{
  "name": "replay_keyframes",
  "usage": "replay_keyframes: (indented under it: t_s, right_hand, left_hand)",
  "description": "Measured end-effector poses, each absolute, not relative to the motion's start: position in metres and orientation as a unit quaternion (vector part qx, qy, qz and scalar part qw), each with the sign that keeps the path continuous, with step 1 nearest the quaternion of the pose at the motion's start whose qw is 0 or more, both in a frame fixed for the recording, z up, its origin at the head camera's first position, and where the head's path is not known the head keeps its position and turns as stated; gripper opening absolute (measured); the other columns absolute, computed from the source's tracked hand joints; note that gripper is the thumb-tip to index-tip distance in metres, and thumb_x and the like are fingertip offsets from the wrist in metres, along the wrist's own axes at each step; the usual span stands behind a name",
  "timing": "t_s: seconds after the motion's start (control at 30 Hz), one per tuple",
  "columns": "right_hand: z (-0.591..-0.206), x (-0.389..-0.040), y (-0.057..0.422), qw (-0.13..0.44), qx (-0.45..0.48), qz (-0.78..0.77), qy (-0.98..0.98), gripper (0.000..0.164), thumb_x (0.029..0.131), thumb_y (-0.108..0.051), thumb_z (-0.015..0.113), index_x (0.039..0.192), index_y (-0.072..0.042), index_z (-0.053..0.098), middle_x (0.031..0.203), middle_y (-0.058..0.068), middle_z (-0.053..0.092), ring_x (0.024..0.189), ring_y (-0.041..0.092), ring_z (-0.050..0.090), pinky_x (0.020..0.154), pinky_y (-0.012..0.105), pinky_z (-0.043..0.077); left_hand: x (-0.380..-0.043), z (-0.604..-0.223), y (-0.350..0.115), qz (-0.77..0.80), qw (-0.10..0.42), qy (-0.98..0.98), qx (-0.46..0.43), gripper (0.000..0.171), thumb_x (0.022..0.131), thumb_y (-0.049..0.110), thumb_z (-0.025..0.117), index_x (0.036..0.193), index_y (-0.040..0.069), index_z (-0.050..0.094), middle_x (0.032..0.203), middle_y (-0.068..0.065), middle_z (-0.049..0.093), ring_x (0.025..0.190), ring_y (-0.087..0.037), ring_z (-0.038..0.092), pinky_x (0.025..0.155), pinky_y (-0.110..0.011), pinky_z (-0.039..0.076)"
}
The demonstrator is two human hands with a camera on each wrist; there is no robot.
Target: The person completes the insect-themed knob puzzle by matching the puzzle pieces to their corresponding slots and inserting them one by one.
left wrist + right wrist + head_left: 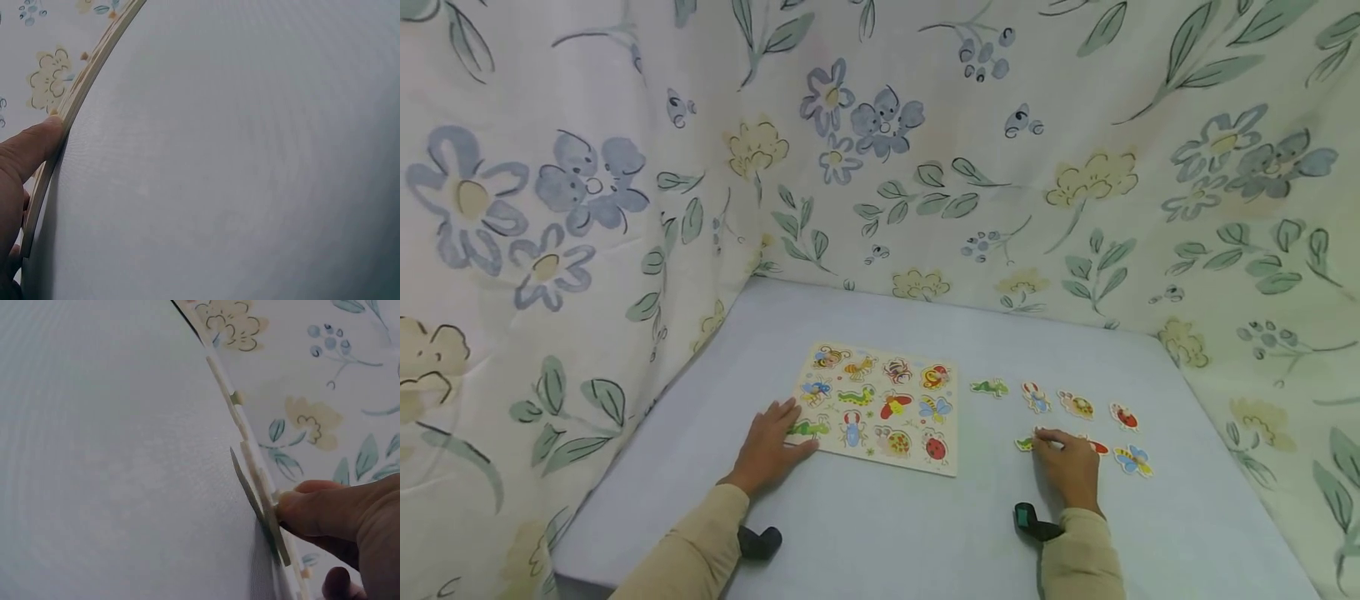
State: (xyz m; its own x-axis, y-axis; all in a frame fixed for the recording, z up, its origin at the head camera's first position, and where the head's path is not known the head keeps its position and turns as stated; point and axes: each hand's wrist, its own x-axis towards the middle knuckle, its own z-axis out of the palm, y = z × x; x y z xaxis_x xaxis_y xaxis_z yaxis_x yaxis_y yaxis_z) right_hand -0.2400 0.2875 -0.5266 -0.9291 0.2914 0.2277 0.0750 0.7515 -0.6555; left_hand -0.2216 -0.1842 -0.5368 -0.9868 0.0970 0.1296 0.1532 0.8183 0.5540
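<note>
Seven loose cut-out pieces can be made out on the pale counter (865, 533), all to the right of the printed puzzle board (880, 423). The right hand (1070, 465) has its grip closed in a pinch on the green caterpillar piece (1024, 445), thumb and fingertips meeting at its upper side; in the right wrist view the piece seems tipped, though how firmly it is held cannot be told. With so small a purchase, an off-centre pinch could let it swivel or drop. The red-winged piece (1099, 447) lies partly under that same hand, so a low sideways sweep of the knuckles could nudge it, or shove it into the blue-winged piece (1133, 460) just beyond (little room there).

The left hand (767, 450) has nothing clenched: its fingers rest over the board's near left corner, the thumb at the near edge. Should that light contact slacken, a push on the far side could slide the board; pressing hard on the corner might do the same, since the counter looks smooth.
</note>
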Motion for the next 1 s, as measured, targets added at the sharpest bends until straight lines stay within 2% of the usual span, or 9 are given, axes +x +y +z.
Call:
replay_keyframes:
  t_s: [0.17, 0.4, 0.57, 0.67, 0.8, 1.0]
  right_hand:
    - [-0.514, -0.239, 0.284, 0.182, -0.125, 0.351, -0.910, 0.018, 0.086, -0.015, 0.071, 0.098, -0.003, 0.076, 0.094, 0.018, 0.067, 0.086, 0.031, 0.052, 0.066, 0.040, 0.040]
    - [-0.473, -0.240, 0.274, 0.307, -0.065, 0.372, -0.874, 0.011, 0.084, -0.006, 0.072, 0.092, 0.001, 0.076, 0.091, 0.020, 0.070, 0.088, 0.036, 0.056, 0.066, 0.041, 0.040]
    - [-0.447, -0.241, 0.262, 0.374, -0.021, 0.388, -0.842, 0.010, 0.082, -0.001, 0.073, 0.091, 0.001, 0.076, 0.093, 0.016, 0.072, 0.084, 0.025, 0.052, 0.069, 0.035, 0.037]
    - [-0.431, -0.241, 0.251, 0.404, 0.015, 0.394, -0.825, 0.011, 0.081, 0.000, 0.074, 0.091, 0.000, 0.076, 0.093, 0.014, 0.072, 0.081, 0.019, 0.050, 0.066, 0.032, 0.037]
    - [-0.413, -0.242, 0.234, 0.432, 0.071, 0.405, -0.803, 0.011, 0.081, 0.001, 0.074, 0.092, 0.001, 0.076, 0.094, 0.014, 0.072, 0.080, 0.017, 0.048, 0.063, 0.028, 0.034]
    - [-0.399, -0.245, 0.208, 0.440, 0.102, 0.425, -0.784, 0.012, 0.082, 0.000, 0.074, 0.093, 0.000, 0.077, 0.095, 0.011, 0.073, 0.082, 0.016, 0.049, 0.062, 0.026, 0.031]
  left_hand:
    - [-0.221, -0.537, -0.185, -0.292, 0.053, -0.953, -0.063, 0.076, 0.085, 0.042, 0.073, 0.140, -0.004, 0.047, 0.149, -0.017, 0.037, 0.140, -0.039, 0.021, 0.115, -0.053, 0.011]
    - [-0.220, -0.536, -0.185, -0.295, 0.052, -0.952, -0.058, 0.077, 0.084, 0.044, 0.072, 0.140, -0.003, 0.047, 0.150, -0.017, 0.037, 0.141, -0.039, 0.021, 0.115, -0.054, 0.011]
    - [-0.221, -0.537, -0.186, -0.294, 0.056, -0.952, -0.060, 0.077, 0.085, 0.044, 0.072, 0.140, -0.003, 0.047, 0.149, -0.017, 0.037, 0.140, -0.039, 0.021, 0.115, -0.054, 0.011]
    - [-0.221, -0.537, -0.187, -0.294, 0.057, -0.952, -0.060, 0.077, 0.084, 0.043, 0.073, 0.140, -0.003, 0.047, 0.149, -0.017, 0.037, 0.140, -0.040, 0.021, 0.115, -0.054, 0.010]
    - [-0.221, -0.538, -0.187, -0.296, 0.056, -0.952, -0.058, 0.077, 0.085, 0.043, 0.072, 0.140, -0.003, 0.047, 0.150, -0.017, 0.037, 0.140, -0.039, 0.021, 0.115, -0.054, 0.010]
    - [-0.221, -0.539, -0.186, -0.299, 0.040, -0.952, -0.054, 0.076, 0.085, 0.044, 0.072, 0.141, -0.002, 0.046, 0.151, -0.015, 0.036, 0.141, -0.037, 0.019, 0.116, -0.052, 0.009]
